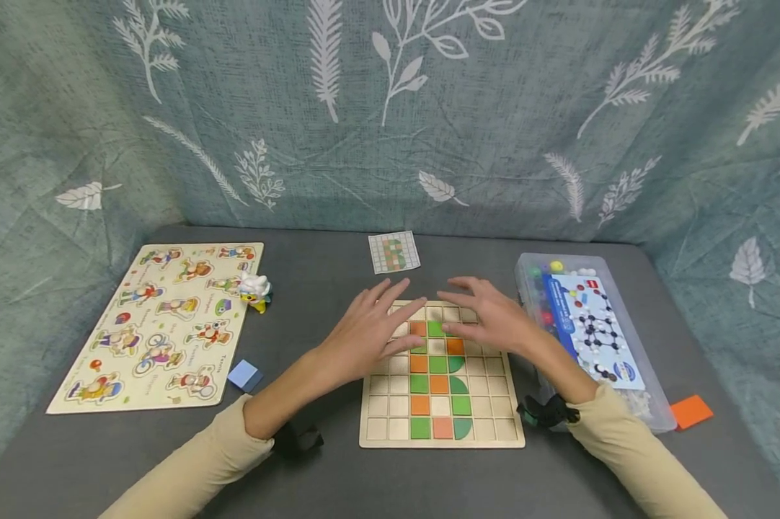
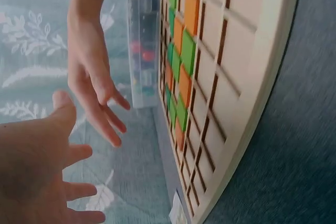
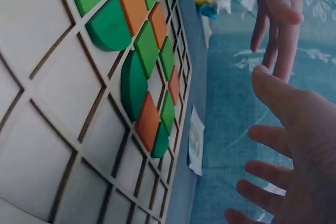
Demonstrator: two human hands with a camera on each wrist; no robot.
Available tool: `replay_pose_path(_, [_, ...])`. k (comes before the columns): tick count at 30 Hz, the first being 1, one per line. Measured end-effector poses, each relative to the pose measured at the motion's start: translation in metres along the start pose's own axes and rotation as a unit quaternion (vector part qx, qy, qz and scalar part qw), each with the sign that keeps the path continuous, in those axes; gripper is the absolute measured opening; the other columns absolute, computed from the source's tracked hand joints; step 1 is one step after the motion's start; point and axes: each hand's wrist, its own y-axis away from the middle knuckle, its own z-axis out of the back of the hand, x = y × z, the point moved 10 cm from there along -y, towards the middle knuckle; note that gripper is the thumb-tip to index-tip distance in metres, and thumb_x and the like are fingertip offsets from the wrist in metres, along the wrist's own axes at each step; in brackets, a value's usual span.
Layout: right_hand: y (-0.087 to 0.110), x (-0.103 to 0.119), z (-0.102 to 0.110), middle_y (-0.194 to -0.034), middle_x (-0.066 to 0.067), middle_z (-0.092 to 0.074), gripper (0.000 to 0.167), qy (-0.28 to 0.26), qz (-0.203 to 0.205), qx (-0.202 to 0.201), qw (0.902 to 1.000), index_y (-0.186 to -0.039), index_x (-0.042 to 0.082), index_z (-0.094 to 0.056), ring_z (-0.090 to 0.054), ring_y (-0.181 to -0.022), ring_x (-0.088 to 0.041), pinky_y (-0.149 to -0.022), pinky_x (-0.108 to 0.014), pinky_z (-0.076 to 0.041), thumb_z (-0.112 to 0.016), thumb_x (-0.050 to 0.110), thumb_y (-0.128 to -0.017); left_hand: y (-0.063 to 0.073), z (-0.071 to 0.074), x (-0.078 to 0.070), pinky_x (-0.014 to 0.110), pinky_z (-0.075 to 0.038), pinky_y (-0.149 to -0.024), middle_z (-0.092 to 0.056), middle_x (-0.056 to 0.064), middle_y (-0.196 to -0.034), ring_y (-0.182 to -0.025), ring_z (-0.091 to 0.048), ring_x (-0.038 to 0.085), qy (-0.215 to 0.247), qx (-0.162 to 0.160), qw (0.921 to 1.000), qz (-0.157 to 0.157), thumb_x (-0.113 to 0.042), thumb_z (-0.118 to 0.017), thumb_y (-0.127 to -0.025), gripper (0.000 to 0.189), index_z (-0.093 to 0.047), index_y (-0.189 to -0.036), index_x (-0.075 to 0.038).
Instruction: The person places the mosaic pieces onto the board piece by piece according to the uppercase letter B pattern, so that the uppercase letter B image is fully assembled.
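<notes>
A wooden grid board [image 1: 377, 407] lies flat on the dark table. Green tiles [image 1: 419, 428], orange tiles [image 1: 419, 405], a pink tile [image 1: 442, 428] and dark green rounded tiles [image 1: 463, 429] sit in its middle columns. Over the board's upper left part hovers my left hand [image 1: 364, 328], fingers spread and holding nothing. Facing it, my right hand [image 1: 490, 313] is held above the upper right part, its fingers extended and free of any object. Both wrist views show the hands raised off the board, apart from each other. Some upper cells are hidden beneath them.
Behind the board lies a printed pattern card [image 1: 393, 252]. At left are a picture puzzle board [image 1: 150, 393], a small figurine [image 1: 255, 288] and a blue block [image 1: 244, 375]. A clear plastic box [image 1: 656, 404] and an orange piece [image 1: 691, 411] lie at right.
</notes>
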Motion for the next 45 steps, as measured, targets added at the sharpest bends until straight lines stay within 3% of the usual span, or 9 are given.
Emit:
replay_pose_path(5, [-0.003, 0.008, 0.004, -0.156, -0.019, -0.031, 0.067, 0.023, 0.002, -0.016, 0.9996, -0.146, 0.014, -0.046, -0.033, -0.140, -0.045, -0.105, -0.065, -0.036, -0.067, 0.043, -0.089, -0.007, 0.005, 0.018, 0.070, -0.022, -0.111, -0.020, 0.014, -0.162, -0.147, -0.019, 0.044, -0.033, 0.003, 0.9986, 0.041, -0.057, -0.051, -0.092, 0.068, -0.039, -0.150, -0.024])
replay_pose_path(7, [-0.003, 0.005, 0.009, -0.157, -0.018, -0.028, 0.071, 0.047, -0.012, -0.031, 0.9983, -0.148, 0.015, -0.042, -0.029, -0.142, -0.045, -0.108, -0.067, -0.030, -0.065, 0.047, -0.089, -0.007, 0.010, 0.027, 0.072, -0.020, -0.110, -0.018, 0.015, -0.162, -0.148, -0.017, 0.045, -0.049, -0.003, 0.9962, 0.071, -0.061, -0.050, -0.091, 0.072, -0.037, -0.151, -0.024])
replay_pose_path(10, [0.000, -0.010, 0.018, -0.160, -0.017, -0.021, 0.082, 0.088, -0.078, -0.055, 0.9915, -0.153, 0.017, -0.030, -0.018, -0.147, -0.044, -0.112, -0.070, -0.018, -0.057, 0.061, -0.089, -0.004, 0.020, 0.047, 0.075, -0.014, -0.109, -0.012, 0.016, -0.163, -0.149, -0.010, 0.046, -0.062, -0.006, 0.9880, 0.141, -0.067, -0.044, -0.089, 0.080, -0.029, -0.154, -0.023])
replay_pose_path(13, [0.006, -0.033, 0.026, -0.163, -0.017, -0.012, 0.093, 0.110, -0.164, -0.062, 0.9783, -0.157, 0.020, -0.014, -0.004, -0.150, -0.043, -0.112, -0.073, -0.005, -0.042, 0.075, -0.087, 0.001, 0.028, 0.068, 0.077, -0.006, -0.108, -0.006, 0.017, -0.164, -0.149, -0.001, 0.047, -0.056, 0.001, 0.9751, 0.214, -0.073, -0.039, -0.087, 0.088, -0.020, -0.156, -0.022])
replay_pose_path(16, [0.011, -0.051, 0.030, -0.164, -0.018, -0.005, 0.095, 0.098, -0.213, -0.060, 0.9703, -0.158, 0.021, -0.005, 0.004, -0.150, -0.045, -0.108, -0.077, 0.000, -0.032, 0.080, -0.087, 0.004, 0.031, 0.083, 0.078, -0.003, -0.107, -0.002, 0.019, -0.163, -0.148, 0.004, 0.048, -0.048, 0.013, 0.9679, 0.246, -0.073, -0.039, -0.088, 0.090, -0.014, -0.157, -0.021])
replay_pose_path(23, [0.017, -0.065, 0.030, -0.164, -0.018, -0.001, 0.094, 0.087, -0.243, -0.045, 0.9651, -0.158, 0.022, -0.003, 0.008, -0.148, -0.047, -0.106, -0.079, 0.002, -0.029, 0.080, -0.088, 0.008, 0.026, 0.103, 0.079, 0.000, -0.107, 0.003, 0.020, -0.163, -0.148, 0.009, 0.047, -0.044, 0.030, 0.9598, 0.276, -0.074, -0.038, -0.089, 0.091, -0.011, -0.157, -0.021])
replay_pose_path(45, [0.015, -0.069, 0.024, -0.163, -0.019, 0.002, 0.097, 0.073, -0.252, -0.022, 0.9647, -0.158, 0.020, -0.002, 0.012, -0.148, -0.046, -0.106, -0.078, 0.006, -0.029, 0.080, -0.087, 0.008, 0.025, 0.108, 0.078, 0.002, -0.107, 0.006, 0.020, -0.163, -0.147, 0.012, 0.047, -0.052, 0.030, 0.9540, 0.294, -0.076, -0.037, -0.087, 0.093, -0.012, -0.157, -0.021])
